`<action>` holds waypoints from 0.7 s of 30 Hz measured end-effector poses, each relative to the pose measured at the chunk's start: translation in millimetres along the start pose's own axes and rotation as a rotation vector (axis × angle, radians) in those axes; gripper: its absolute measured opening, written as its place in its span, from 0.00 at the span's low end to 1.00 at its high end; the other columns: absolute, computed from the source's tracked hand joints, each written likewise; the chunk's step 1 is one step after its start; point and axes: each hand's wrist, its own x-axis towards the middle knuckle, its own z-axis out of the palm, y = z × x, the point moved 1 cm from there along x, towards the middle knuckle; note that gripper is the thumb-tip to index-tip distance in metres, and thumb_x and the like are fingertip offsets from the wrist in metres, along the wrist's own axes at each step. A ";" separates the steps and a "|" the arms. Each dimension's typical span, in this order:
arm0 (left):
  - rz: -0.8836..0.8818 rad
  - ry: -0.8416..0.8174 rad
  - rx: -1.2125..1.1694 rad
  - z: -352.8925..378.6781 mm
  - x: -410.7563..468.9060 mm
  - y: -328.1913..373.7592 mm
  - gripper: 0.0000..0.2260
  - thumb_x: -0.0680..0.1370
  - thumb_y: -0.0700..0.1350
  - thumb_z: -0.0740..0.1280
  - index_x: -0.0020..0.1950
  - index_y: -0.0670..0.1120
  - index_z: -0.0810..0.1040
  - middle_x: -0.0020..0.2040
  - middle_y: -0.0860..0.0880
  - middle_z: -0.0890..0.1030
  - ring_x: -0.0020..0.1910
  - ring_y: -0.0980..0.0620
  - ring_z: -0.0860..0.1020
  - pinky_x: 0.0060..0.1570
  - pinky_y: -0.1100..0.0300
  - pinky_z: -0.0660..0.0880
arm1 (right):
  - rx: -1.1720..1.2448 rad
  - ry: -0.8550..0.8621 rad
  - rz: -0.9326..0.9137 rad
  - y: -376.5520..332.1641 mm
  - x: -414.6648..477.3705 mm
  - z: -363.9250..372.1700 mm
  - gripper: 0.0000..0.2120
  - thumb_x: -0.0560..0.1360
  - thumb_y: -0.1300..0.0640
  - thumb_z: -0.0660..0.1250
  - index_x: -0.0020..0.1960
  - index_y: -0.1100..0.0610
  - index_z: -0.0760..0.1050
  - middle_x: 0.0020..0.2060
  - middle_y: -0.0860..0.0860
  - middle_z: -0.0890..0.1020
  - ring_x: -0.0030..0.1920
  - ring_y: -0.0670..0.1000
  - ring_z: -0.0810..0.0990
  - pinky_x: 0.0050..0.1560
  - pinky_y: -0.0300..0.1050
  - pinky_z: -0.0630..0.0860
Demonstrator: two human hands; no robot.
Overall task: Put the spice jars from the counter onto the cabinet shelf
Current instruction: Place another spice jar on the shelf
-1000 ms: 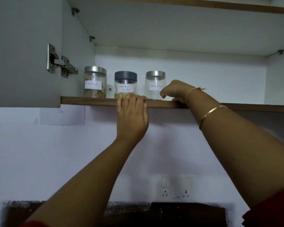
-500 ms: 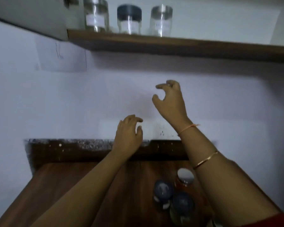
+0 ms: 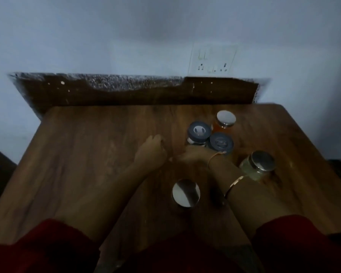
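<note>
A pale, bluish-white wall [image 3: 87, 36] fills the upper part of the view, dim and slightly blurred. Set into it on the right is a white switch and socket plate [image 3: 213, 60], just above the backsplash. The backsplash [image 3: 126, 93] is a dark brown strip with a speckled grey top edge, chipped unevenly along its middle and dotted with a few white flecks. Low in the frame, red sleeves [image 3: 37, 247] cover both upper arms. A thin gold bangle [image 3: 234, 184] circles 1 forearm, and a thin orange thread [image 3: 217, 155] rings the wrist above it.
</note>
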 end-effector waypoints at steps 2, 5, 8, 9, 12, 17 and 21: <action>-0.034 -0.046 0.021 4.4 -4.2 -3.0 0.13 0.78 0.41 0.57 0.61 0.44 0.72 0.59 0.44 0.74 0.53 0.48 0.74 0.52 0.54 0.73 | 0.011 -0.091 0.076 2.0 -0.8 18.8 0.32 0.74 0.37 0.64 0.71 0.56 0.69 0.67 0.55 0.74 0.65 0.57 0.73 0.68 0.53 0.69; -0.047 -0.077 0.047 8.0 -7.9 -5.1 0.13 0.77 0.41 0.58 0.61 0.44 0.72 0.59 0.44 0.74 0.53 0.48 0.74 0.54 0.53 0.74 | 0.026 -0.260 0.224 4.3 -3.7 37.2 0.40 0.73 0.34 0.61 0.75 0.59 0.59 0.73 0.58 0.65 0.71 0.62 0.66 0.66 0.55 0.67; -0.036 -0.116 0.074 10.7 -9.9 -5.8 0.13 0.78 0.41 0.58 0.61 0.43 0.72 0.59 0.44 0.75 0.54 0.48 0.75 0.54 0.52 0.75 | -0.093 -0.312 0.276 6.1 -7.3 48.1 0.44 0.74 0.33 0.59 0.77 0.61 0.53 0.76 0.59 0.59 0.73 0.62 0.62 0.69 0.55 0.63; -0.030 -0.125 0.082 11.6 -10.6 -5.3 0.13 0.78 0.41 0.58 0.61 0.43 0.73 0.59 0.44 0.75 0.55 0.48 0.75 0.54 0.53 0.75 | -0.083 -0.316 0.290 6.1 -8.0 50.9 0.43 0.74 0.34 0.60 0.76 0.61 0.54 0.75 0.59 0.60 0.72 0.61 0.64 0.68 0.54 0.65; -0.002 -0.150 0.089 15.4 -10.6 -3.5 0.13 0.77 0.40 0.58 0.60 0.43 0.74 0.58 0.43 0.76 0.53 0.48 0.76 0.52 0.55 0.75 | -0.051 -0.307 0.296 6.7 -11.4 52.5 0.39 0.75 0.38 0.63 0.75 0.61 0.57 0.74 0.58 0.63 0.71 0.60 0.65 0.66 0.51 0.67; -0.005 -0.169 0.016 17.0 -0.5 1.6 0.13 0.76 0.39 0.59 0.59 0.43 0.74 0.56 0.46 0.77 0.49 0.53 0.74 0.42 0.64 0.69 | 0.077 -0.236 0.280 7.9 -30.6 16.7 0.38 0.72 0.42 0.69 0.74 0.58 0.60 0.71 0.58 0.66 0.66 0.62 0.70 0.58 0.54 0.77; -0.072 -0.119 -0.147 8.2 11.3 17.8 0.05 0.79 0.41 0.59 0.49 0.45 0.74 0.42 0.52 0.74 0.37 0.57 0.71 0.30 0.66 0.63 | 0.036 -0.040 0.093 4.1 -53.6 -37.4 0.31 0.69 0.45 0.72 0.68 0.52 0.66 0.62 0.54 0.72 0.55 0.55 0.74 0.50 0.49 0.78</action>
